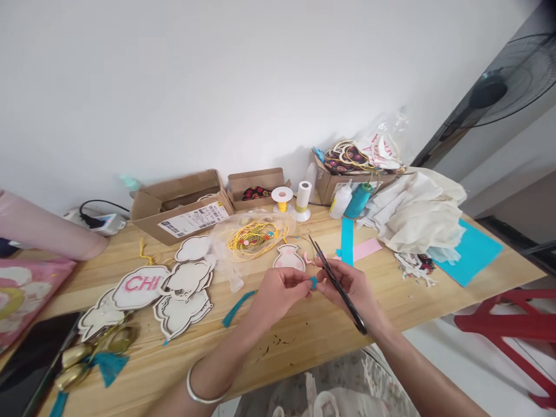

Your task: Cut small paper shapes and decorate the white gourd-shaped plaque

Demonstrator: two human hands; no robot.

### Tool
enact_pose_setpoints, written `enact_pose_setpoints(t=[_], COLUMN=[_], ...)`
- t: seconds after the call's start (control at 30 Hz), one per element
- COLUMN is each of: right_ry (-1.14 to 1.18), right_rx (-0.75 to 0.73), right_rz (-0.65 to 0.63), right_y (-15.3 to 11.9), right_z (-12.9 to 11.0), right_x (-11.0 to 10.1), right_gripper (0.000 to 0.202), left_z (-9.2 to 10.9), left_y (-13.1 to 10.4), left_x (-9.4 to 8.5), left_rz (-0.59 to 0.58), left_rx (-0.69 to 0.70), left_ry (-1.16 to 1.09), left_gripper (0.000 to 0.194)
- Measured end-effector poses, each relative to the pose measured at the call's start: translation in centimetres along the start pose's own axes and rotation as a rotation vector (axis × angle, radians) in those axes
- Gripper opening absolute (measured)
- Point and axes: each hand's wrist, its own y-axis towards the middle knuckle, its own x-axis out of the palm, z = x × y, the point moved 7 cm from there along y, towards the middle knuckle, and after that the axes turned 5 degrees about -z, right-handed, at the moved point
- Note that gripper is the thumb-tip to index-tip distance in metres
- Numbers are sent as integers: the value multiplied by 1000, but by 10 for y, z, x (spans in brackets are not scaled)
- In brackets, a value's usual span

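left hand: fingers curled in, thumb and forefinger pinching a teal scrap by its left edge
right hand: fingers wrapped shut around the scissors, holding them near the middle; its fingertips also meet the scrap from the right
scrap position: in the air just above the table, between the two sets of fingertips, touching both
key relation: the scrap sits right at the left hand's fingertips and just left of the blades; both hands are about equally near, left hand holds it
scissors axis: long and slanted, tip up and to the left toward a pink-and-white cutout, handles down and to the right past the wrist
blades: look closed or nearly so; too thin to be sure
bracelet: on the left wrist
teal strip: flat on the table, left of and below the left hand, apart from it
yellow cord: bundled in clear plastic, beyond the hands
white plaques: spread out at left, one lettered CHI
boxes: along the wall at the back
teal paper: at the right edge, well apart
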Motion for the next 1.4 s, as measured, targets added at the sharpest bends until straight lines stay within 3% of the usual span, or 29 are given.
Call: enact_pose_setpoints(t=[0.17,0.43,0.77,0.9,0.97,1.07,1.23,1.4], right_ry=[50,100,129,157,94,-59,-145,-88], right_rx=[-37,-74,-116,-82,-59,-32,-1,39], right_rz=[66,184,197,40,-94,-197,-300,-277], right_y=[1,-11,-16,-23,-27,-31,-30,-26], right_z=[1,-8,1,6,3,-6,-16,-11], right_x=[-7,-11,-6,-1,6,13,23,22], right_gripper=[33,32,34,34,43,55,63,63], left_z=[2,-8,-6,-3,-2,2,6,3], left_y=[8,0,-3,-6,-8,-10,-11,-10], left_x=[9,20,18,9,4,-1,-4,-2], left_rz=[-26,-37,75,129,143,154,166,150], left_rx=[51,102,141,172,181,182,194,163], left_ry=[-1,-388,-232,-300,-346,-359,-355,-377], left_gripper=[11,19,18,17,14,11,10,9])
